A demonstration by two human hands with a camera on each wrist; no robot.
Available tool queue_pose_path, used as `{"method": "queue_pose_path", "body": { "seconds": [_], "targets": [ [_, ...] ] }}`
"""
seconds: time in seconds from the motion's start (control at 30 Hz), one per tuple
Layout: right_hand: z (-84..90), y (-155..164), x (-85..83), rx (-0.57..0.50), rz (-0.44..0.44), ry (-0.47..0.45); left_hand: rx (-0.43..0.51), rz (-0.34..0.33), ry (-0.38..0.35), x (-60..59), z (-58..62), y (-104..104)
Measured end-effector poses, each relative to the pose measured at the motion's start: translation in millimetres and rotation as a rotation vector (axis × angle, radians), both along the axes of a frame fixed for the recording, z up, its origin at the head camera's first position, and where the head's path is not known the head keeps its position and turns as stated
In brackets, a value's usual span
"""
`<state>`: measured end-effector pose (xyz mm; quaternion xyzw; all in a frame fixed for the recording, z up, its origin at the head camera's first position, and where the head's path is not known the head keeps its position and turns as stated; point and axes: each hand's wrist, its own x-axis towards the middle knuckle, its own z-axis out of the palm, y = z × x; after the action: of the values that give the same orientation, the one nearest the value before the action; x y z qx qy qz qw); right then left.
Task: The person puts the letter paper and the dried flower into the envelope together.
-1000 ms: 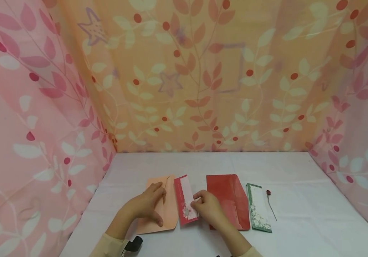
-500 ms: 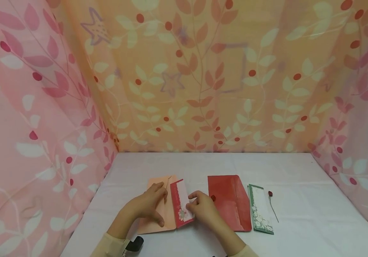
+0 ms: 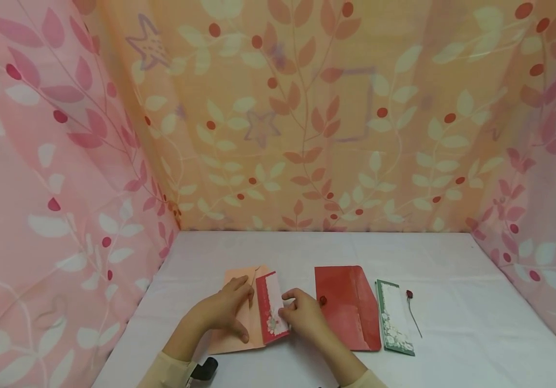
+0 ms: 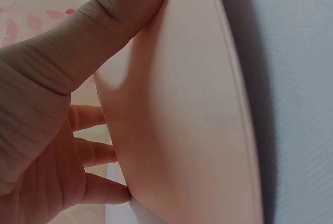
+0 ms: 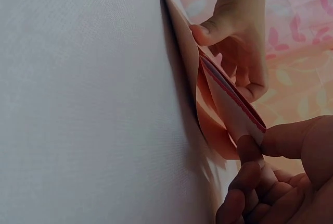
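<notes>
A peach envelope (image 3: 236,328) lies on the white table (image 3: 307,253). My left hand (image 3: 231,312) grips it, thumb on top and fingers behind its paper (image 4: 182,130), as the left hand (image 4: 57,130) shows in the wrist view. My right hand (image 3: 291,308) pinches a red card with a white panel (image 3: 271,310) and holds it tilted at the envelope's right edge. In the right wrist view the card (image 5: 234,107) sits in the gap between the envelope's layers (image 5: 208,130), pinched by my right hand (image 5: 281,172), with the left hand (image 5: 239,41) beyond.
Right of my hands lie a red envelope (image 3: 346,307), a green card with a white panel (image 3: 394,318) and a small rose on a thin stem (image 3: 412,312). Leaf-patterned pink and orange curtains (image 3: 307,118) close in the table on three sides.
My right hand has slid the red card leftward, from beside the peach envelope to over its right edge. The left hand has stayed on the envelope.
</notes>
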<state>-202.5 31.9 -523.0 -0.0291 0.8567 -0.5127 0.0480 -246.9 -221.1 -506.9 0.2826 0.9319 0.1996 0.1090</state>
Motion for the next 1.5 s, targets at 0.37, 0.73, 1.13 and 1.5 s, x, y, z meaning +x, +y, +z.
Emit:
{"method": "queue_pose_path", "body": {
  "seconds": [0.37,0.73,1.13,1.5],
  "targets": [
    [-5.1,-7.7,-2.5,-0.039,0.008,0.036,0.014,-0.019,0.016,2.0,2.8,0.5],
    [-11.8,-16.3,-8.0,-0.041,-0.006,0.012,0.014,-0.009,0.0,0.9,1.8,-0.2],
    [-13.9,-22.6,-12.7,-0.045,0.001,0.009,0.02,-0.024,0.031,0.3,0.7,-0.6],
    [-10.9,-27.1,-12.2,-0.059,0.002,0.016,0.007,-0.028,0.044,0.5,-0.1,-0.3]
  ]
}}
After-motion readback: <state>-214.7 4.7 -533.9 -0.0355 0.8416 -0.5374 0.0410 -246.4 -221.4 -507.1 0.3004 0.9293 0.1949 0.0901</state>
